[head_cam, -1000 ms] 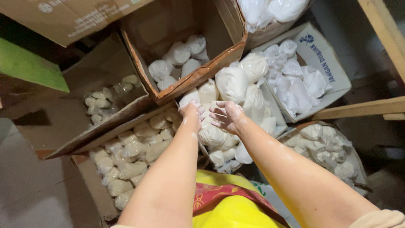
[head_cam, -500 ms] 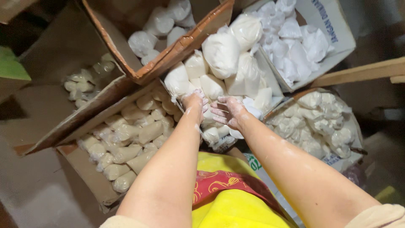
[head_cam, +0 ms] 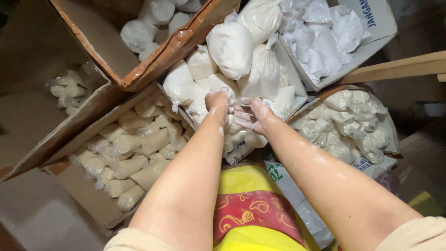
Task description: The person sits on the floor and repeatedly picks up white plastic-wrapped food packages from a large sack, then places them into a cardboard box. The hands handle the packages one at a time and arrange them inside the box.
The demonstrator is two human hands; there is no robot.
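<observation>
My left hand and my right hand meet at the middle of the view, both dusted with white powder. They hover over a cardboard box packed with clear bags of white powder. The left hand is curled with its fingers pointing down among the small bags, so what it grips is hidden. The right hand's fingers are spread and touch the left hand's fingertips. Nothing shows in the right palm.
Open boxes ring the hands: small yellowish bags at left, white bags in a box at top left and another at top right, lumpy bags at right. A wooden beam crosses at right. A yellow-and-red cloth covers my lap.
The view has tilted down, so the boxes slide up in the picture. My hands stay together and have sunk closer to the small bags.
</observation>
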